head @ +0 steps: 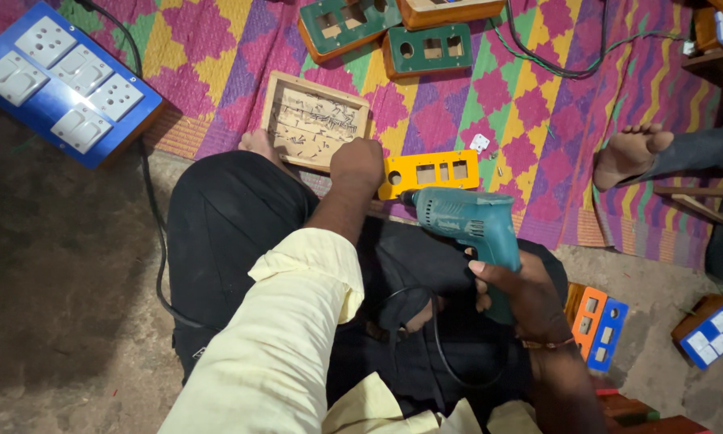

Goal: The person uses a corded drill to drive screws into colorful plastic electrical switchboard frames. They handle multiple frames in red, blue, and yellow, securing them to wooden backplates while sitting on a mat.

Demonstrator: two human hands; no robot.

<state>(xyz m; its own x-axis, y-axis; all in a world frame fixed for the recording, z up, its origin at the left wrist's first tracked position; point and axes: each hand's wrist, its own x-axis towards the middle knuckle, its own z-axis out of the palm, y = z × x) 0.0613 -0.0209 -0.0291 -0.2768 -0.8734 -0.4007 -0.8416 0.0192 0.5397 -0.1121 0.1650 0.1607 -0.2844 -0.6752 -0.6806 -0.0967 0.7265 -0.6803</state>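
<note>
My left hand (358,163) reaches forward and rests at the near right corner of a shallow wooden tray (274,100) that holds several small screws; what the fingers pinch is hidden. My right hand (516,291) grips the handle of a teal electric drill (464,221), whose bit points left toward a yellow plastic faceplate (430,172) with cut-outs. The faceplate lies on the mat just right of my left hand. I sit with black-trousered legs (233,225) folded, the drill's black cord (442,354) looping over my lap.
A colourful woven mat (530,104) covers the floor ahead. A blue switchboard (60,76) lies at far left, green faceplates (426,50) at the top. Another person's bare foot (630,151) rests at right. Orange and blue plates (598,325) and a small blue box (711,331) lie near right.
</note>
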